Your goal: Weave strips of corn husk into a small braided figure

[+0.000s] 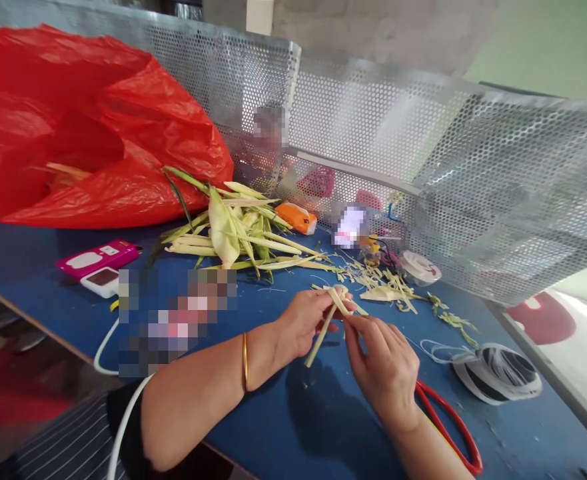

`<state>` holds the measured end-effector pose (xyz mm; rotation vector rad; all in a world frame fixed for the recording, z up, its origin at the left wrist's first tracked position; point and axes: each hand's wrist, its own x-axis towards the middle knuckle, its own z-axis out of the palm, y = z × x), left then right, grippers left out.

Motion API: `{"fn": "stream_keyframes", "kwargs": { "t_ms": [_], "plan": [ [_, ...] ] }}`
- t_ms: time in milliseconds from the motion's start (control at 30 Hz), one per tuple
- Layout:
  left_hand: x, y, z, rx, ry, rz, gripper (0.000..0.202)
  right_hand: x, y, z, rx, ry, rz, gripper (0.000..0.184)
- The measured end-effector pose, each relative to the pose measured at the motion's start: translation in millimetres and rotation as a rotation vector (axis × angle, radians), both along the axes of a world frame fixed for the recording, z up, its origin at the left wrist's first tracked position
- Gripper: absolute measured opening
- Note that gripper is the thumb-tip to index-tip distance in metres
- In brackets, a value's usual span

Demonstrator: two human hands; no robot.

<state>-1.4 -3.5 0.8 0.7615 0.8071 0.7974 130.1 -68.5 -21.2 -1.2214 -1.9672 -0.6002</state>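
Pale corn husk strips (pixel 322 337) cross each other between my two hands, above the blue table. My left hand (pixel 307 319), with a gold bangle at its wrist, is closed on the strips from the left. From the right, the thumb and fingers of my right hand (pixel 386 360) pinch the same strips near their crossing. One strip end hangs down toward the table. Behind my hands lies a heap of green-white corn husks (pixel 223 230). Husk scraps (pixel 380 280) are scattered to its right. Parts of the strips are covered by my fingers.
A big red plastic bag (pixel 173 133) stands at the back left, before a perforated metal screen (pixel 353 113). A spool of cord (pixel 498 373) and red-handled scissors (pixel 453 427) lie at right. A pink power bank (pixel 98 258) and white cable (pixel 104 347) are at left.
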Motion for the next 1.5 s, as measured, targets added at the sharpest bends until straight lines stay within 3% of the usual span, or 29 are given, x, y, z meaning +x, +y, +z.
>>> {"fn": "stream_keyframes", "kwargs": {
  "t_ms": [233,533,633,767,967,1133,1300,1400,1500],
  "plan": [
    [-3,-1,2.8,-0.007,-0.131,-0.097,0.021,3,2,4.0,0.035,0.029,-0.051,0.012],
    [-2,0,1.4,-0.062,-0.121,-0.006,0.014,-1,3,4.8,0.028,-0.086,-0.093,0.016],
    [-1,0,-2.9,-0.083,-0.147,-0.006,0.013,-3,4,5.0,0.021,-0.255,-0.008,0.026],
    [1,-2,-5.9,-0.073,-0.166,-0.034,0.012,-4,7,4.3,-0.022,-0.392,0.148,0.024],
    [1,-4,-1.2,0.009,-0.116,-0.049,0.012,-1,7,6.8,-0.056,-0.324,0.155,0.023],
    [2,-2,-8.2,-0.030,-0.108,-0.075,0.018,-4,6,2.3,-0.124,-0.380,0.124,0.023],
    [2,-1,-10.2,0.000,-0.085,-0.074,0.020,-4,4,1.5,-0.078,-0.152,0.169,0.017],
    [0,0,-6.6,0.045,-0.016,-0.075,0.022,1,5,4.8,-0.065,0.232,0.110,0.013],
    [-1,0,-3.7,0.090,0.040,-0.087,0.027,5,10,4.8,-0.178,0.649,0.002,0.013]
  ]
}}
